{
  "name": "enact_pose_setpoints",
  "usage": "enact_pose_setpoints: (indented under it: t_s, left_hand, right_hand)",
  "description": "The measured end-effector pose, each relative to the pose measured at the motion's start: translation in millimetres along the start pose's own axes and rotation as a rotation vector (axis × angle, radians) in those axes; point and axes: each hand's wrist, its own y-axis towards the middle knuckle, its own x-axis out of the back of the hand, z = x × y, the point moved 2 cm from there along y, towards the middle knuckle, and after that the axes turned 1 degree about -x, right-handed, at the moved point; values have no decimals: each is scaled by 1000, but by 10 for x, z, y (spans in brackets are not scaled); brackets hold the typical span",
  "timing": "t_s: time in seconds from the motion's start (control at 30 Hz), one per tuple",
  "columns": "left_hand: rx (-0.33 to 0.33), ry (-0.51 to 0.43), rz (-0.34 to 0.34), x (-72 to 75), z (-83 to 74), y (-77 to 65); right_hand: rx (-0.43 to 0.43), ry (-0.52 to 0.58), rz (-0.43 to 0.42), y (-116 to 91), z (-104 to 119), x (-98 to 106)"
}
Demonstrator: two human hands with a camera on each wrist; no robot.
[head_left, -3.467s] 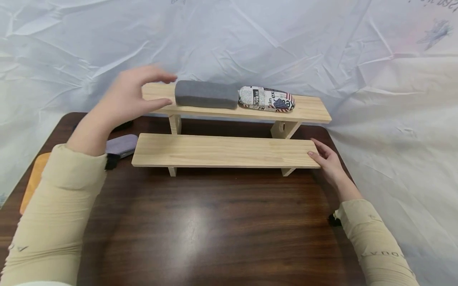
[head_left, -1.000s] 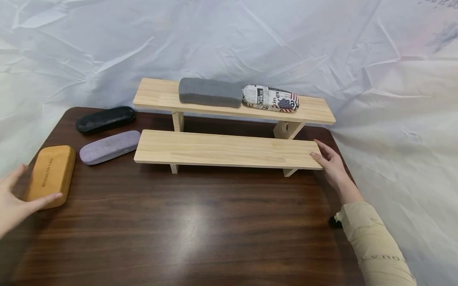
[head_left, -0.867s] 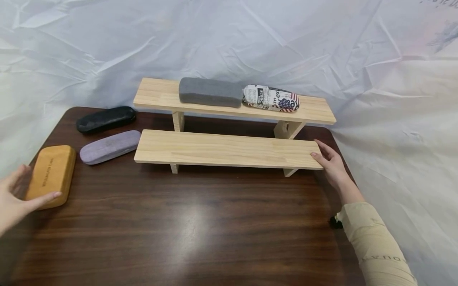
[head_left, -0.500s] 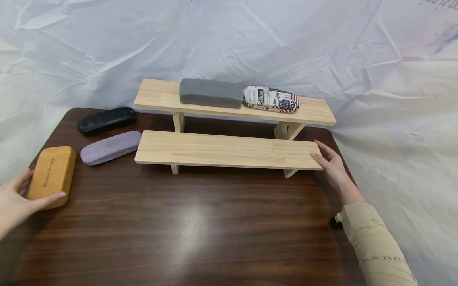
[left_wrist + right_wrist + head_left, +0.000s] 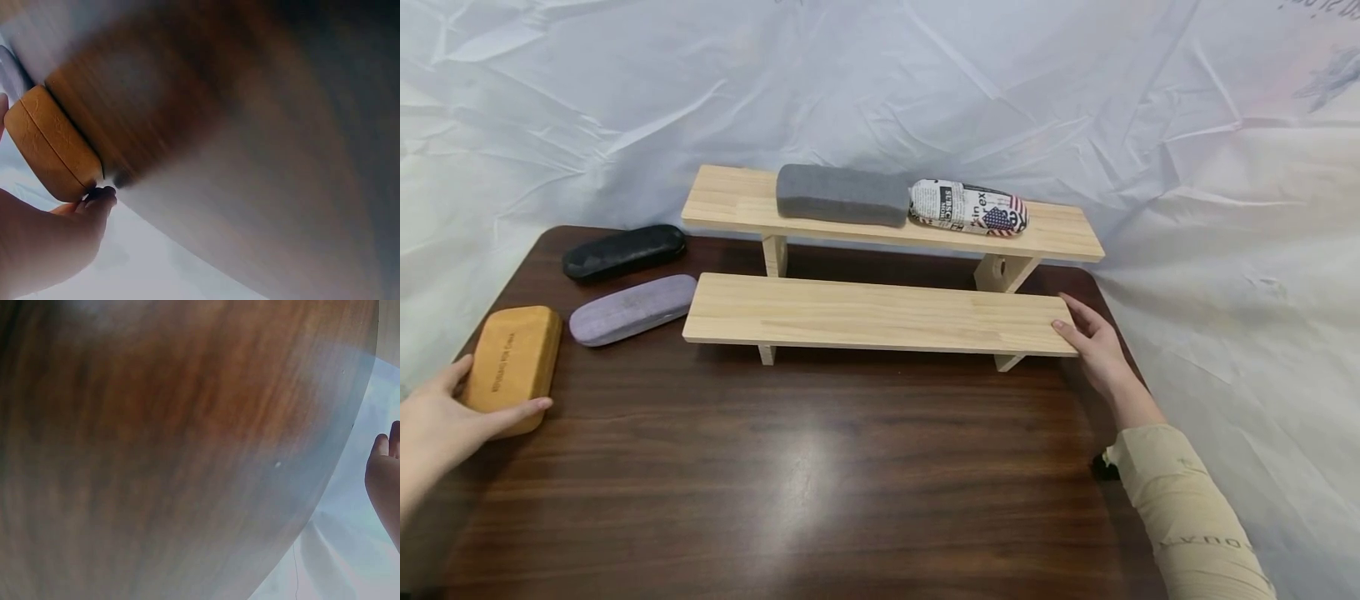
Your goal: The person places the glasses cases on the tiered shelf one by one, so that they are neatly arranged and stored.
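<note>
Left, hand [image 5: 441, 417] gripping tan case [image 5: 511, 367], lettering unreadable

The table [image 5: 820, 492] is seen as dark wood with a glossy, reflecting finish, while the two-tier shelf [image 5: 872, 312] is pale, matt, bare-looking wood. The tan case [image 5: 512, 362] is shown with a grained, leather-like skin, the grey case [image 5: 841, 194] with a matt, felt-like cloth cover, and the backdrop [image 5: 880, 92] as creased white sheeting.
</note>
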Motion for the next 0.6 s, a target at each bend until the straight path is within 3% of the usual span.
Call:
enact_pose_setpoints:
  t_s: [0.3,0.43,0.6]
  left_hand:
    - [69,-30,-6,-51,52,35]
    - [68,-129,-40,-52,123,45]
    - [87,-276,-87,2,113,-43]
  right_hand:
    - [11,-23,-10,30,-8,-13]
    - [6,-26,-11,28,-7,-9]
    - [6,-22,-6,8,-4,3]
